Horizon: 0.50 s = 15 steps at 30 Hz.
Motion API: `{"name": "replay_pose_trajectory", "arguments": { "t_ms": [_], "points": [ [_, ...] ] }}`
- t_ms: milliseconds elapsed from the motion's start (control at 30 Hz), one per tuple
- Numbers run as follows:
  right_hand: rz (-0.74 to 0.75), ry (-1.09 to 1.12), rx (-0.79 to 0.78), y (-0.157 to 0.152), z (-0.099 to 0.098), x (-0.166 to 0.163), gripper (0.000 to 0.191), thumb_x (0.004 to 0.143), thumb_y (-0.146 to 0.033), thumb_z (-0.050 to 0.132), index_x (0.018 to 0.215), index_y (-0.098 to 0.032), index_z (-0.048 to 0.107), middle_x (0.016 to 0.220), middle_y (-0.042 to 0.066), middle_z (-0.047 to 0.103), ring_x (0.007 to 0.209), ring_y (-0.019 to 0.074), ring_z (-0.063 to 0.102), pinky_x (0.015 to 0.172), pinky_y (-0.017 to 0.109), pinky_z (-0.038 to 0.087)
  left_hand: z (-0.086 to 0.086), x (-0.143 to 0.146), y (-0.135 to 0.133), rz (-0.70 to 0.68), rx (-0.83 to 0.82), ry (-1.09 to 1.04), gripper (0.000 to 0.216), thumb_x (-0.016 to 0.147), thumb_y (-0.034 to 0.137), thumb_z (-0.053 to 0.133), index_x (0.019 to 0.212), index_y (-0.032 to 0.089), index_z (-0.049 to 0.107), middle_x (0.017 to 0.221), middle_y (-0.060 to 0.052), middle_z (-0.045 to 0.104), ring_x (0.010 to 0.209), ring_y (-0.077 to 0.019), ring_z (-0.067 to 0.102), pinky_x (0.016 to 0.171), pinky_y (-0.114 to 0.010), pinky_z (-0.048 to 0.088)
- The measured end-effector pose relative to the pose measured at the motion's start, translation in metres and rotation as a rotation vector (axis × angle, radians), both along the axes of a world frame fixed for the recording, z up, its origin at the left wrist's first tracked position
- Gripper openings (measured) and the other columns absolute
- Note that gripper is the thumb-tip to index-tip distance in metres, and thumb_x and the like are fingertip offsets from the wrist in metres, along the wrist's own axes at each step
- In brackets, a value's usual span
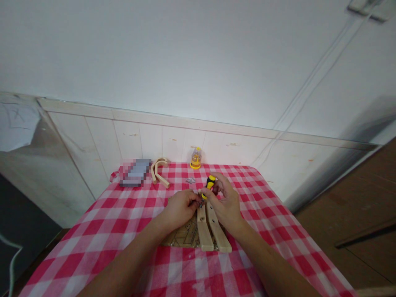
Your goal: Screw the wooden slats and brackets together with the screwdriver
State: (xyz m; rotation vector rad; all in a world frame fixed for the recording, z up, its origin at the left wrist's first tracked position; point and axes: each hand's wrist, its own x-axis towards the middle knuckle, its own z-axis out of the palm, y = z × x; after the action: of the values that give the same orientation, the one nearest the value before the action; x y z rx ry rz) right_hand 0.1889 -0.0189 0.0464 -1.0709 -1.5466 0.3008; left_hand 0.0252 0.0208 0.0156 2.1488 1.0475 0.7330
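Observation:
In my right hand (227, 202) is a yellow and black screwdriver (210, 182), tilted, its tip pointing down at the far end of the wooden pieces. My left hand (183, 207) has its fingers pinched together close to that tip; whatever they hold, if anything, is too small to make out. Two pale wooden pieces with holes, a left one (204, 235) and a right one (221, 238), lie side by side between my hands. Beneath them is a brown sheet (185, 234) with dark line drawings. The screwdriver's tip is partly hidden by my fingers.
A yellow-based clear screwdriver bit holder (196, 158) stands at the table's back edge. Small metal parts (190, 180) lie in front of it. Two curved wooden pieces (160, 173) and a blurred-out flat item (135, 173) sit at back left. A red checked cloth (139, 218) covers the table against the wall.

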Motion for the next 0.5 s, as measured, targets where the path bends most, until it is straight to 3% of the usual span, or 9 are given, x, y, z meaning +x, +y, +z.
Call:
{"name": "replay_pose_trajectory", "arguments": {
  "t_ms": [500],
  "points": [
    [-0.017, -0.023, 0.083, -0.0042, -0.0062, 0.0046, 0.037, 0.092, -0.025, 0.065, 0.128, -0.028, 0.059, 0.092, 0.002, 0.069, 0.074, 0.0173, 0.065, 0.068, 0.032, 0.055, 0.004, -0.0003, -0.0028, 0.006, -0.021, -0.023, 0.026, 0.084, 0.014, 0.054, 0.093, 0.019, 0.078, 0.098, -0.006, 0.077, 0.094, -0.0222, 0.07, 0.085, -0.033, 0.053]
  ]
}}
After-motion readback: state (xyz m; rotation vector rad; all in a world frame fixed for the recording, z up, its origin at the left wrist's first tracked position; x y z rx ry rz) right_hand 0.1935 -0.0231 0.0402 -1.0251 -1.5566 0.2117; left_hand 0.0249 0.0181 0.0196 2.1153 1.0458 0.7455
